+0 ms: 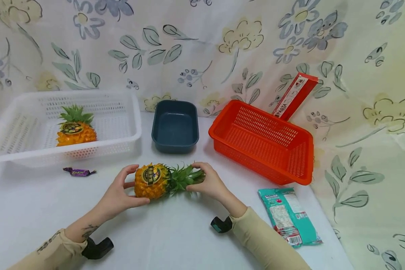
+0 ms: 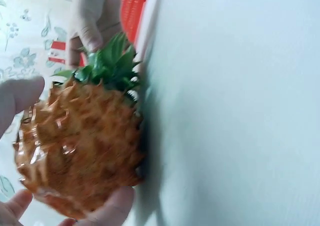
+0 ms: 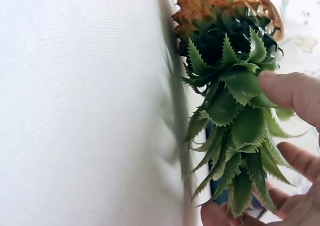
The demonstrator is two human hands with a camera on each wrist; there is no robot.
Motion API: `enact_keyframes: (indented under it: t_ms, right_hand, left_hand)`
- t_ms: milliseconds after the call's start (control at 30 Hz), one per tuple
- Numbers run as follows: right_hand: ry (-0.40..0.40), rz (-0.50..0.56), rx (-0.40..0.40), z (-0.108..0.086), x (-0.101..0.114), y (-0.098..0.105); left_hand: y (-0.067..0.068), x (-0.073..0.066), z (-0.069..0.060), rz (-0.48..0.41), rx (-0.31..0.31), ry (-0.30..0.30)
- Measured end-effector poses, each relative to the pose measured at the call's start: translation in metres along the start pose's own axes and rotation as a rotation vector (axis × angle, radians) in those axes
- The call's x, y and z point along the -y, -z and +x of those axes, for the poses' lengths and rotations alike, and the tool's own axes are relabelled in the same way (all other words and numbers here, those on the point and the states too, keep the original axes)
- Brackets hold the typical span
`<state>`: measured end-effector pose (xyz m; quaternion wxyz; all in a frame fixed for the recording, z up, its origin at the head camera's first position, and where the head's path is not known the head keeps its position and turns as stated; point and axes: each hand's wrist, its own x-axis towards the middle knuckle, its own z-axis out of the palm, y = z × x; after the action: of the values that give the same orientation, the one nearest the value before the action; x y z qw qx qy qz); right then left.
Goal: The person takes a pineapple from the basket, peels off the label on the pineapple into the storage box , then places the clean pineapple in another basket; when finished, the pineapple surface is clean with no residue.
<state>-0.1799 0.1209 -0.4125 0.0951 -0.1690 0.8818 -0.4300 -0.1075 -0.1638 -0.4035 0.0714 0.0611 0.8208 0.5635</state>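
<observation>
An orange pineapple with a dark round label lies on its side on the white table, its green crown pointing right. My left hand grips its base end, thumb and fingers spread around the body. At the other end my right hand holds the leafy crown between thumb and fingers. The left wrist view shows the pineapple's spiky base close up, with fingertips at its edges. In the right wrist view the crown's toothed leaves lie beside the thumb and fingers.
Behind stand a white basket holding another pineapple, a dark blue container and a red basket. A red pasta box leans behind the red basket. A purple-wrapped candy lies left, a teal packet right.
</observation>
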Motion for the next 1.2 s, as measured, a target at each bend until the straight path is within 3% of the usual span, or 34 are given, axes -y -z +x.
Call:
enact_keyframes:
  t_ms: [67, 300, 600, 867, 1200]
  right_hand:
    - [0.018, 0.002, -0.004, 0.000, 0.000, 0.000]
    - [0.060, 0.003, -0.026, -0.001, 0.000, 0.001]
    - [0.062, 0.016, -0.116, 0.005, -0.005, 0.009]
    - [0.022, 0.014, -0.139, 0.012, -0.012, 0.017]
    - [0.026, 0.003, -0.163, 0.016, -0.013, 0.024]
  left_hand:
    - [-0.004, 0.003, 0.002, -0.012, -0.015, -0.008]
    - [-0.005, 0.005, 0.014, 0.070, -0.036, -0.009]
    - [-0.006, 0.004, 0.041, 0.048, -0.010, 0.001]
    - [-0.007, 0.007, 0.064, 0.018, 0.018, -0.001]
    - [-0.011, 0.005, 0.078, -0.016, 0.023, -0.002]
